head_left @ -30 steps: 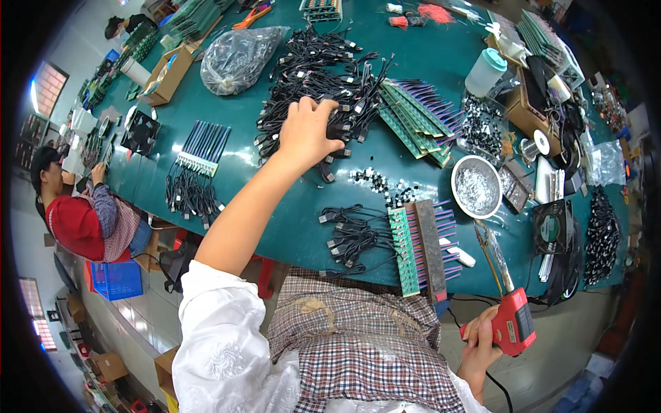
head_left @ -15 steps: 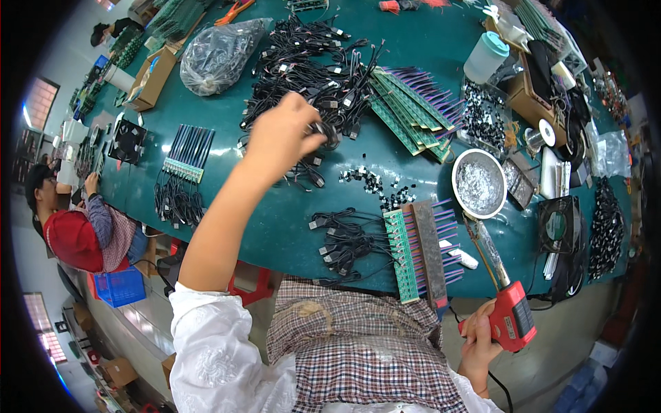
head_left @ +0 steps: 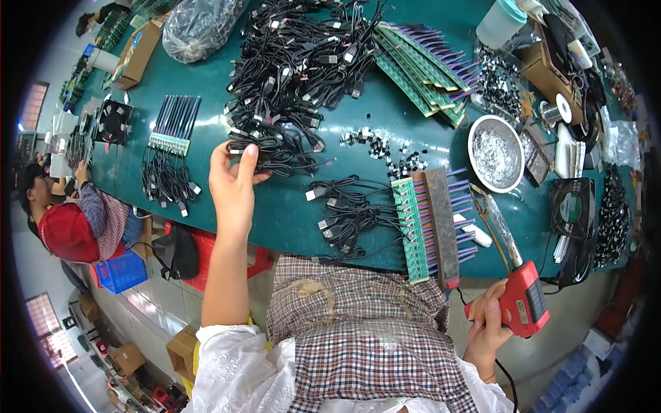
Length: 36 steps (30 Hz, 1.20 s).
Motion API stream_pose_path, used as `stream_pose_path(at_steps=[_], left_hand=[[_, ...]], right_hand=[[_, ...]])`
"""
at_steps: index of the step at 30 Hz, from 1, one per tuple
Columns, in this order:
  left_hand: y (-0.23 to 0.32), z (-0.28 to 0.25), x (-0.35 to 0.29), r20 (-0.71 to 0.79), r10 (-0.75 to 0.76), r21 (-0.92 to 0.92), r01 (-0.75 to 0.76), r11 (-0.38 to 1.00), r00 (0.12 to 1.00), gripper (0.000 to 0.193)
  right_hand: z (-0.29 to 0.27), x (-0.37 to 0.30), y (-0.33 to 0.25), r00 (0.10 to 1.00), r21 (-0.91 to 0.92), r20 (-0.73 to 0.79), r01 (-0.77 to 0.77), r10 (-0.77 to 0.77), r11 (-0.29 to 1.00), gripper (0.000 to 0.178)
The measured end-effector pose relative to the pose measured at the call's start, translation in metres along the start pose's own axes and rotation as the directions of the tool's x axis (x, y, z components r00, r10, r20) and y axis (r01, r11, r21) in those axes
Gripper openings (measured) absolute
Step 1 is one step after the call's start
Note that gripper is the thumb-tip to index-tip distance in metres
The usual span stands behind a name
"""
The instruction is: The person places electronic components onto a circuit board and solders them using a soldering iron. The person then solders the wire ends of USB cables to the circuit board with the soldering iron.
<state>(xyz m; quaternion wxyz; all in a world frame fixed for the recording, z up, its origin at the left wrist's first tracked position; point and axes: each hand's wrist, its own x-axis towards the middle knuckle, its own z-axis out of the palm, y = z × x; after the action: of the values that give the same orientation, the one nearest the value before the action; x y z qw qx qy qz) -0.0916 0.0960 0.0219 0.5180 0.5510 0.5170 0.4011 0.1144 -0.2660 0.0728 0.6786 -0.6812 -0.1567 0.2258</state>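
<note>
My left hand (head_left: 233,184) is closed on a coiled black USB cable (head_left: 277,155) at the near edge of a large heap of black cables (head_left: 296,62). Its thumb lies over the coil. My right hand (head_left: 490,318) grips the red handle of a soldering gun (head_left: 525,303), its metal tip pointing up and away toward the bench. Between the hands, a green circuit board strip (head_left: 412,230) lies at the bench's front edge. Black cables (head_left: 348,213) run from its left side, and purple wires stick out on the right beneath a dark metal bar (head_left: 437,227).
A round bowl (head_left: 496,153) of silvery material stands on the right, near a solder spool (head_left: 555,110) and a small fan (head_left: 573,212). Small black parts (head_left: 385,153) lie scattered mid-bench. Stacked green boards (head_left: 427,69) lie beyond. A co-worker (head_left: 76,224) sits at the left.
My left hand has come back toward me and left, now holding a cable coil at the heap's near edge. The view has shifted, and my right hand still grips the soldering gun.
</note>
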Motion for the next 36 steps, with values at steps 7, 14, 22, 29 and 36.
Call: stream_pose_path(at_steps=[7, 14, 22, 29, 36], left_hand=[[-0.01, -0.007, -0.032, 0.06, 0.431, 0.714, -0.34, 0.611, 0.9, 0.077], [0.014, -0.004, -0.046, 0.299, 0.422, 0.691, -0.499, 0.522, 0.856, 0.016], [0.004, 0.018, -0.046, 0.441, 0.438, 0.548, -0.621, 0.56, 0.784, 0.021], [-0.006, 0.036, -0.049, 0.347, 0.473, 0.451, -0.587, 0.673, 0.809, 0.011], [0.009, 0.02, -0.053, 0.058, 0.421, 0.053, -0.424, 0.904, 0.905, 0.01]], right_hand=[[0.005, -0.003, 0.0, 1.0, -0.028, -0.003, 0.018, -0.018, 0.999, 0.022], [-0.003, -0.006, -0.001, 0.999, -0.015, 0.051, -0.017, 0.018, 1.0, 0.013], [0.001, -0.008, -0.005, 0.998, -0.025, 0.046, -0.042, 0.043, 0.999, 0.013], [0.006, -0.007, -0.002, 0.999, -0.024, 0.031, 0.009, -0.008, 1.0, 0.021], [0.005, -0.006, 0.003, 0.999, -0.006, 0.039, -0.011, 0.012, 1.0, 0.02]])
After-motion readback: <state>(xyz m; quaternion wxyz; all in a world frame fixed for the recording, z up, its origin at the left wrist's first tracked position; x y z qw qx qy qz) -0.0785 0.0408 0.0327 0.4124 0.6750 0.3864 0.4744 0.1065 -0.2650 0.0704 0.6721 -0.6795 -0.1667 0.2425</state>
